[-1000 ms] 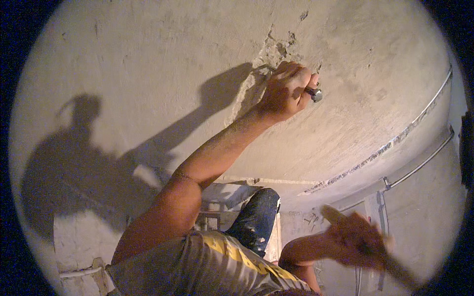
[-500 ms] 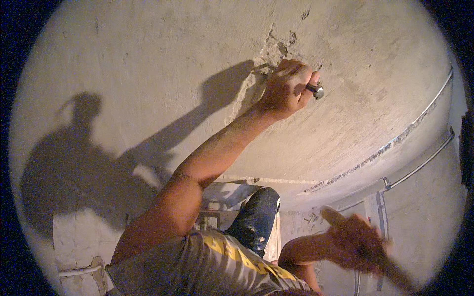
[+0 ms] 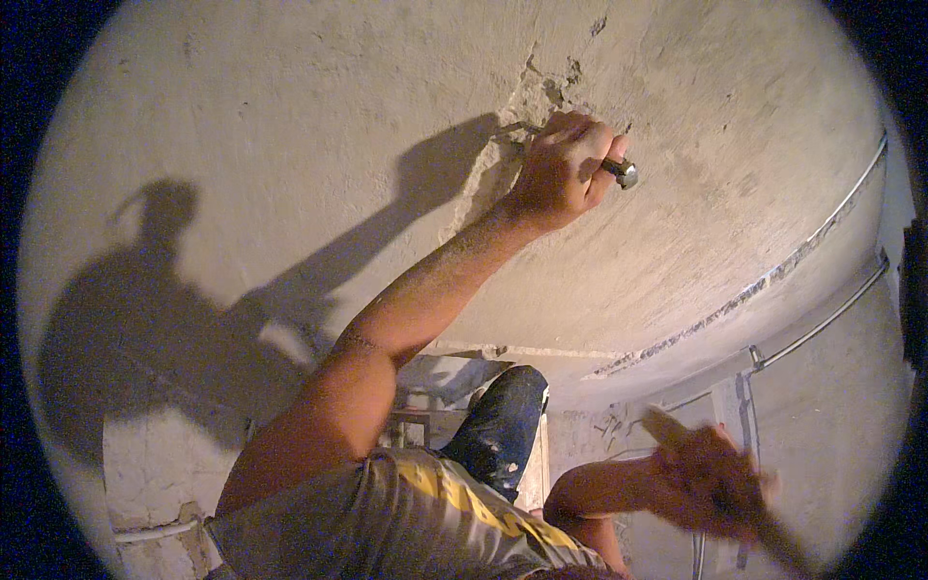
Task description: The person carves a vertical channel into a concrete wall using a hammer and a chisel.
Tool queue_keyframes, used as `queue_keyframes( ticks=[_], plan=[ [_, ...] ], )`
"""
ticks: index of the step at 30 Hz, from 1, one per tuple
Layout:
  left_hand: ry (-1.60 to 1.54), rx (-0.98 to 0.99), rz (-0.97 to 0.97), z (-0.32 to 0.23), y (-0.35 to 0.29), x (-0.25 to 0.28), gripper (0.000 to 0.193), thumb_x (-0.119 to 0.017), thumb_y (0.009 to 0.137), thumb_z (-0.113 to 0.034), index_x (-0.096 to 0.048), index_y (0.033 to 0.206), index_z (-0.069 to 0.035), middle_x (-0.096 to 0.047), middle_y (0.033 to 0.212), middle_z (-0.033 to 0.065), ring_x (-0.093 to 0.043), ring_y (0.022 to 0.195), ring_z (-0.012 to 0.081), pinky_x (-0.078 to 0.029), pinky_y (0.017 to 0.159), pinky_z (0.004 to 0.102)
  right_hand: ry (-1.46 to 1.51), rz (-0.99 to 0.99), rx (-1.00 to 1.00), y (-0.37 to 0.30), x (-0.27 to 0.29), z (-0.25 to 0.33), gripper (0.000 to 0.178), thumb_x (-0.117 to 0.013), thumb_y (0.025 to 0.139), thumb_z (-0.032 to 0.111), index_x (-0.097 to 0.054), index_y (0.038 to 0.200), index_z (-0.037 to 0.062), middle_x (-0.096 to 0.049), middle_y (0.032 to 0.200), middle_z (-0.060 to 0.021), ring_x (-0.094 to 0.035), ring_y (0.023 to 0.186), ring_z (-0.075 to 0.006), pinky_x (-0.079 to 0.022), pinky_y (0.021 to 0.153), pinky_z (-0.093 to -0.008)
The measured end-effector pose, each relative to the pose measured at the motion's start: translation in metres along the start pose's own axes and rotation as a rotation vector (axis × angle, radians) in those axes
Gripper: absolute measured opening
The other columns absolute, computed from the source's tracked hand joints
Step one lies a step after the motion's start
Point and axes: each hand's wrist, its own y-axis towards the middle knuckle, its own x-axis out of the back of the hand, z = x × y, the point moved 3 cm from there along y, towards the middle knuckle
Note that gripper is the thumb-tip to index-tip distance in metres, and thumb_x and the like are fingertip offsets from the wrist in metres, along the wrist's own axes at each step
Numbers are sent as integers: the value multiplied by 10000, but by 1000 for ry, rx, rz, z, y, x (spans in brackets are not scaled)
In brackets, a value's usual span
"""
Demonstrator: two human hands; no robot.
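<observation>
My left hand [image 3: 570, 164] is closed round a steel chisel [image 3: 624, 174], whose round butt end sticks out at the right of the fist. Its thin tip reaches the broken plaster [image 3: 527, 101] on the pale wall, just left of my knuckles. Low on the right, blurred by motion, my right hand [image 3: 710, 478] grips what looks like a hammer by its handle [image 3: 661, 425]. The other end of that tool runs off toward the lower right, and its head cannot be made out.
The wall [image 3: 338, 106] fills most of the view, with a chipped groove running down left of my wrist. A thin pipe [image 3: 822, 319] follows the right-hand wall. My bent knee in dark trousers [image 3: 503, 425] stands below. A large shadow falls on the left.
My right hand and its tool have shifted slightly right and down. The chisel's butt end has moved a little to the right, while my left hand stays almost in place.
</observation>
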Motion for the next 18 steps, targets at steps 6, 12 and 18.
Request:
queue_keyframes(
  ticks=[6, 12, 18],
  plan=[
    [20, 62, 60, 1, 0, -4, 120, -663, 769, -26, -570, 846, -31, -600, 812, 160, -601, 771, 386, -487, 673, 453, -481, 342, -329, -40, -33, -43, 396, -509, 954, 474, -604, 877, 98, -578, 721, -28, -545, 638, -243, -450, 602, -411],
    [24, -57, 15, 9, -1, -6, 119, -670, 786, -44, -586, 868, -25, -608, 803, 161, -604, 772, 380, -488, 678, 457, -429, 355, -229, -30, -20, -60, 335, -504, 993, 397, -538, 865, 90, -503, 660, -28, -442, 501, -172, -417, 489, -345],
    [-26, 67, 2, -4, 3, -7, 125, -661, 845, -105, -560, 816, -36, -592, 755, 156, -586, 734, 372, -470, 678, 458, 457, -233, 0, 1, -4, 7, 575, -420, 942, 660, -570, 872, 109, -563, 677, -28, -499, 519, -181, -501, 521, -392]
  ],
)
